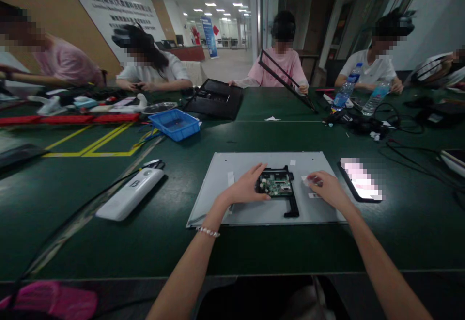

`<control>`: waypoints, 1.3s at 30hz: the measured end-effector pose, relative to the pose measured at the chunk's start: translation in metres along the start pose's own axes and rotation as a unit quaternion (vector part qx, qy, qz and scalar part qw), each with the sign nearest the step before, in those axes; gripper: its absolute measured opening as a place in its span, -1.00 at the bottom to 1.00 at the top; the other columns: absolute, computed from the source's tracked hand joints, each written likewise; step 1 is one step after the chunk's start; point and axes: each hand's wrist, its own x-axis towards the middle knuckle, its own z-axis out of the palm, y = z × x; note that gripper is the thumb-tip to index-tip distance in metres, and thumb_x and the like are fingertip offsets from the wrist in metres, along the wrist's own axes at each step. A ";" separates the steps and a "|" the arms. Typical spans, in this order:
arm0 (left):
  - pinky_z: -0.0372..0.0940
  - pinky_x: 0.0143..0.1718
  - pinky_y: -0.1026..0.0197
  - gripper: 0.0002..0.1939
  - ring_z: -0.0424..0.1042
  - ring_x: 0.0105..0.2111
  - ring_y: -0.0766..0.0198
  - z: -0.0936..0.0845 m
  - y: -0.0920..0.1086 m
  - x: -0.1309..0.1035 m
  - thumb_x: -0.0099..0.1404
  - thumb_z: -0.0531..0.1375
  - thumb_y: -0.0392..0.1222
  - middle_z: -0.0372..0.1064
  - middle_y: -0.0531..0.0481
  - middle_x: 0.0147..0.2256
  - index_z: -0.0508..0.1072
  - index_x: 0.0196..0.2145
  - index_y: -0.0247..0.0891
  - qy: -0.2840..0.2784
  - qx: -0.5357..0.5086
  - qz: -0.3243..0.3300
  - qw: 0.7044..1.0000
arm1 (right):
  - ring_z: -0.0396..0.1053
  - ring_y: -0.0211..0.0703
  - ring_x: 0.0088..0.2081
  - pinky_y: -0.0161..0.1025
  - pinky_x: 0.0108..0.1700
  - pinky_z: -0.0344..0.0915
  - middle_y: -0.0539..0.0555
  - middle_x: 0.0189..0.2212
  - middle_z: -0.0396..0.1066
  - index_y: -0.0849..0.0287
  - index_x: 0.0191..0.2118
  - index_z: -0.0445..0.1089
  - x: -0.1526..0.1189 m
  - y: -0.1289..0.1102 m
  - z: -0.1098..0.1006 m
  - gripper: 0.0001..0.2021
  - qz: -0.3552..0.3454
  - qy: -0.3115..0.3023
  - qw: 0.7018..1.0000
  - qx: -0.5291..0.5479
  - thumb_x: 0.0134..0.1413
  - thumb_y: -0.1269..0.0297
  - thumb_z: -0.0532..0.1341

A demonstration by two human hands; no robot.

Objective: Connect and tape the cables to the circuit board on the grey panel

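Observation:
A light grey flat panel (250, 213) lies on the green table in front of me. On it rests a black plastic bracket (292, 207) with a green circuit board (278, 185) in it. My left hand (245, 184) grips the bracket's left side, fingers along the upper edge and thumb along the lower. To the right of the bracket, my right hand (327, 189) is closed low over the panel, fingertips pinched. Something small and pale shows at those fingertips, too unclear to name. Beneath that hand a small white label (314, 196) is stuck to the panel.
A lit phone (361, 180) lies right of the panel; a white power bank (132, 194) with a cable lies left. Beyond are a blue tray (175, 124), a black plastic housing (216, 99) and water bottles (348, 86). Several people sit opposite, one holding a black frame (286, 80).

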 end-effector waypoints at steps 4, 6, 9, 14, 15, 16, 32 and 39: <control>-0.07 0.22 -0.07 0.01 -0.13 0.25 -0.07 0.002 -0.001 0.002 0.06 0.23 0.16 -0.31 -0.17 0.30 -0.23 0.29 -0.20 -0.003 -0.012 0.000 1.000 | 0.40 -0.15 -0.33 -0.22 -0.28 0.31 0.07 -0.35 0.43 0.16 -0.26 0.37 0.001 -0.002 0.002 -0.81 0.018 0.010 1.000 0.022 -0.06 0.29 0.16; -0.07 0.22 -0.08 0.00 -0.15 0.25 -0.07 0.002 -0.001 0.002 0.07 0.22 0.16 -0.31 -0.16 0.29 -0.22 0.29 -0.19 -0.004 -0.015 0.001 1.000 | 0.40 -0.15 -0.34 -0.22 -0.28 0.31 0.06 -0.38 0.43 0.15 -0.23 0.37 0.001 -0.005 0.001 -0.79 0.021 0.012 0.999 0.026 -0.06 0.29 0.16; -0.08 0.22 -0.08 0.00 -0.16 0.26 -0.06 0.003 -0.002 0.000 0.07 0.21 0.17 -0.30 -0.15 0.29 -0.23 0.29 -0.18 0.000 -0.015 0.004 1.000 | 0.40 -0.16 -0.36 -0.23 -0.29 0.31 0.06 -0.39 0.44 0.14 -0.19 0.38 0.001 -0.007 0.001 -0.76 0.018 0.014 1.000 0.022 -0.05 0.29 0.15; -0.08 0.23 -0.07 0.01 -0.16 0.26 -0.05 0.007 -0.005 0.000 0.07 0.22 0.18 -0.31 -0.16 0.30 -0.23 0.29 -0.19 0.010 -0.010 -0.001 1.000 | 0.39 -0.18 -0.38 -0.22 -0.30 0.32 0.09 -0.31 0.42 0.17 -0.18 0.39 0.000 -0.007 0.001 -0.76 0.009 0.026 0.999 -0.020 -0.01 0.26 0.14; -0.08 0.22 -0.07 0.01 -0.15 0.25 -0.06 0.007 -0.005 -0.001 0.07 0.22 0.18 -0.31 -0.17 0.30 -0.24 0.29 -0.20 0.012 -0.010 -0.002 1.000 | 0.39 -0.19 -0.38 -0.22 -0.29 0.32 0.11 -0.27 0.42 0.18 -0.17 0.39 0.000 -0.007 0.000 -0.75 0.007 0.032 0.999 -0.029 0.02 0.25 0.13; -0.07 0.22 -0.08 0.02 -0.15 0.25 -0.06 0.007 -0.005 -0.001 0.07 0.21 0.19 -0.31 -0.17 0.29 -0.24 0.29 -0.20 0.012 -0.009 -0.002 1.000 | 0.39 -0.19 -0.38 -0.22 -0.28 0.32 0.13 -0.23 0.41 0.19 -0.15 0.38 0.001 -0.009 -0.001 -0.74 0.002 0.037 0.998 -0.041 0.04 0.25 0.11; -0.09 0.22 -0.05 0.08 -0.12 0.25 -0.06 0.010 -0.006 -0.001 0.04 0.22 0.22 -0.21 -0.24 0.28 -0.27 0.29 -0.29 0.022 -0.004 -0.001 1.000 | 0.40 -0.05 -0.18 -0.25 -0.18 0.22 0.20 -0.25 0.47 0.23 -0.24 0.45 0.072 -0.038 0.010 -0.77 -0.122 -0.064 0.922 -0.363 0.16 0.42 0.04; -0.07 0.22 -0.07 0.10 -0.12 0.25 -0.07 0.013 -0.010 0.000 0.03 0.22 0.23 -0.21 -0.24 0.27 -0.31 0.29 -0.27 0.030 -0.009 0.003 0.999 | 0.37 -0.13 -0.10 -0.28 -0.09 0.21 0.10 -0.14 0.46 0.11 -0.12 0.43 0.072 -0.067 0.020 -0.73 -0.150 -0.041 0.949 -0.275 0.23 0.30 0.01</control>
